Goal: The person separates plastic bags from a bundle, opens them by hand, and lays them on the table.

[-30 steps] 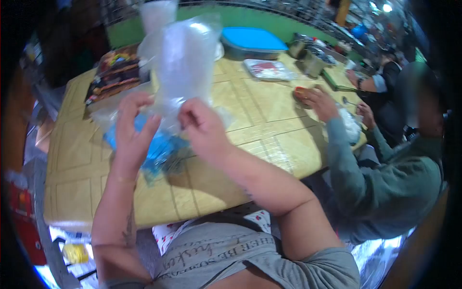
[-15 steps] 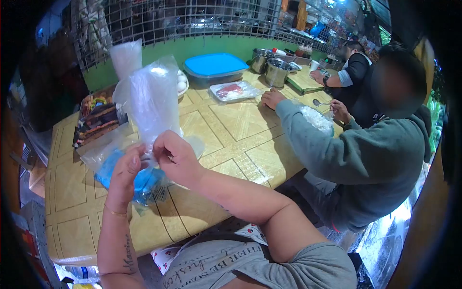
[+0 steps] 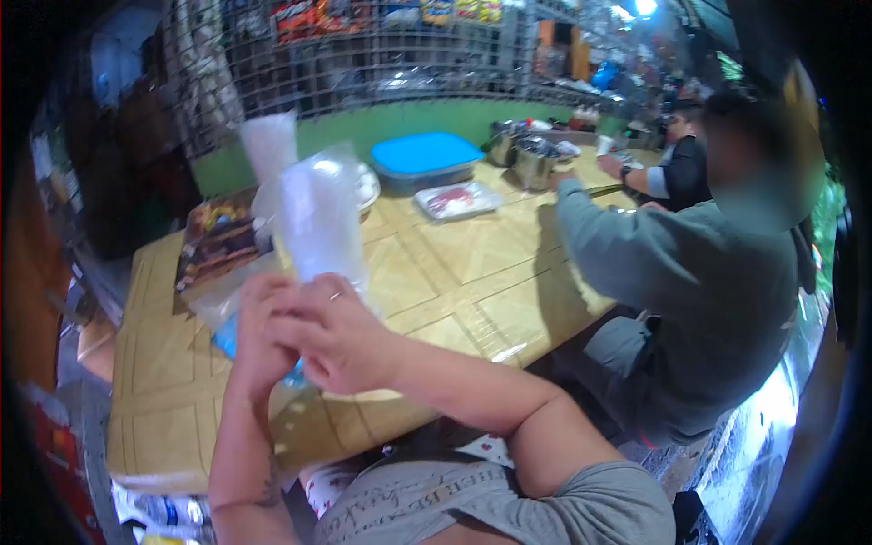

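Note:
My left hand (image 3: 263, 331) and my right hand (image 3: 345, 336) meet over the near left of the table, fingers bent and closed together. A clear plastic bag (image 3: 318, 213), whitish and puffed out, rises just beyond them. Its lower end runs to my fingers, which seem to pinch the plastic; the exact grip is hidden and blurred. Under my hands lies a blue item in clear plastic (image 3: 224, 338), mostly covered by them.
Behind the bag are another whitish plastic bag (image 3: 270, 145), a dark printed packet (image 3: 218, 241) and a bowl of eggs (image 3: 367, 186). Further right stand a blue-lidded tub (image 3: 425, 154), a wrapped tray (image 3: 456, 200) and metal pots (image 3: 534, 165). A person in a grey-green sleeve (image 3: 627, 245) sits at right.
The view has tilted and shifted, so the table appears lower and further right. My hands have come closer together, the right fingers now overlapping the left. The neighbour's arm has reached further toward the pots.

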A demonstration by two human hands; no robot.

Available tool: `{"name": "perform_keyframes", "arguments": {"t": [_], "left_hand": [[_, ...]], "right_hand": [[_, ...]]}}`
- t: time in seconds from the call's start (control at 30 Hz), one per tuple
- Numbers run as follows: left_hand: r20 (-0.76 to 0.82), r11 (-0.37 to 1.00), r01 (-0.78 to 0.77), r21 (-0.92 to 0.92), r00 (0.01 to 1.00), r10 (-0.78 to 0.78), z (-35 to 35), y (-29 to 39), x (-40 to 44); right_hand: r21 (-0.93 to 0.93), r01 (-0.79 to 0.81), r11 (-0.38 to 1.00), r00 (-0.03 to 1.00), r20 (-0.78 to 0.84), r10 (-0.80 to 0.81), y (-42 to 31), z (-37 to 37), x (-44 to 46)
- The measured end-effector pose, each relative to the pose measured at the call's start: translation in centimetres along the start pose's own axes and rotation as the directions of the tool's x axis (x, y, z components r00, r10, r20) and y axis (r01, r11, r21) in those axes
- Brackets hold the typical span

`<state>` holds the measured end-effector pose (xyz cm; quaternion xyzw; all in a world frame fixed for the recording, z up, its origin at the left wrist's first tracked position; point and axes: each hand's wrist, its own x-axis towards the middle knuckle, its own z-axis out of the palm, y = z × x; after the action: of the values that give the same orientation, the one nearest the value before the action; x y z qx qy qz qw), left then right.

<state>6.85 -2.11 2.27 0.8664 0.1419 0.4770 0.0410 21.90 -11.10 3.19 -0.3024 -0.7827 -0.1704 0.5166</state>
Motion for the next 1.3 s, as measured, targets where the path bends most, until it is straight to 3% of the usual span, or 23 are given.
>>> {"name": "perform_keyframes", "arguments": {"t": [0.07,0.1,0.17,0.27,0.37,0.47,0.57,0.67,0.77,0.8,0.87,0.9,0.93,1.03,1.07,1.17,1.23,1.3], "left_hand": [[0.030,0.988,0.081,-0.130,0.997,-0.078,-0.7,-0.8,-0.1],[0.085,0.918,0.218,-0.331,0.976,-0.201,-1.0,-1.4,-0.6],[0.227,0.608,0.435,-0.664,0.892,-0.390,-1.8,-2.2,-1.4],[0.153,0.770,0.322,-0.551,0.946,-0.287,-2.0,-1.0,-1.0],[0.237,0.722,0.318,-0.615,0.947,-0.215,-1.3,-2.0,-1.6],[0.482,0.431,0.682,-0.591,0.727,-0.489,-1.9,-1.0,-1.5],[0.522,0.391,0.663,-0.638,0.746,-0.413,-2.0,-1.8,-1.7],[0.571,0.546,0.616,-0.567,0.772,-0.278,-1.9,-3.1,-2.5],[0.869,0.465,0.798,-0.383,0.482,-0.110,-4.3,-3.1,-1.6],[0.823,0.427,0.752,-0.502,0.568,-0.033,-4.5,-3.5,-1.8],[0.687,0.321,0.629,-0.708,0.718,0.108,-4.6,-4.2,-2.4],[0.626,0.264,0.592,-0.761,0.778,0.058,-4.3,-4.4,-2.6],[0.562,0.212,0.549,-0.809,0.827,0.005,-4.1,-4.6,-2.6],[0.402,0.099,0.442,-0.892,0.873,-0.276,-2.5,-4.4,-0.1],[0.347,0.070,0.403,-0.913,0.854,-0.388,-1.9,-4.7,1.3],[0.309,-0.018,0.344,-0.939,0.820,-0.481,-1.5,-7.1,6.0],[0.240,-0.021,0.279,-0.960,0.784,-0.573,-1.8,-6.8,9.5],[0.289,-0.048,0.334,-0.941,0.726,-0.624,-1.1,-9.6,12.3]], "right_hand": [[-0.008,-0.088,0.996,0.995,0.043,0.089,-0.1,1.4,-0.5],[0.005,-0.157,0.988,0.982,0.110,0.155,-0.3,1.1,-0.4],[0.003,-0.278,0.961,0.930,0.250,0.268,-0.6,-0.2,0.4],[0.065,-0.273,0.960,0.934,0.257,0.248,0.5,0.4,0.1],[-0.054,-0.087,0.995,0.993,0.080,0.091,1.3,0.7,0.9],[0.246,-0.362,0.899,0.908,0.310,0.280,2.9,1.4,0.8],[0.373,-0.452,0.810,0.873,0.373,0.315,3.9,1.5,1.2],[0.275,-0.698,0.661,0.624,0.687,0.373,6.0,-0.5,2.1],[0.547,-0.813,0.198,0.578,0.799,0.167,8.8,-2.4,0.9],[0.712,-0.701,-0.031,0.698,0.695,0.170,8.8,-1.9,0.1],[0.881,-0.431,-0.196,0.841,0.471,0.265,9.0,-1.0,0.0],[0.927,-0.267,-0.265,0.878,0.347,0.330,8.8,-0.8,0.3],[0.879,-0.302,-0.369,0.839,0.428,0.334,9.6,-1.7,0.5],[0.832,-0.238,-0.502,0.900,0.383,0.208,11.6,-2.7,2.4],[0.866,-0.202,-0.457,0.903,0.345,0.256,11.8,-3.0,2.9],[0.907,-0.152,-0.392,0.874,0.309,0.375,14.0,-4.4,5.2],[0.957,-0.129,-0.259,0.725,0.269,0.634,15.9,-4.6,6.8],[0.972,-0.155,-0.177,0.546,0.233,0.805,19.9,-3.9,7.1]]}}
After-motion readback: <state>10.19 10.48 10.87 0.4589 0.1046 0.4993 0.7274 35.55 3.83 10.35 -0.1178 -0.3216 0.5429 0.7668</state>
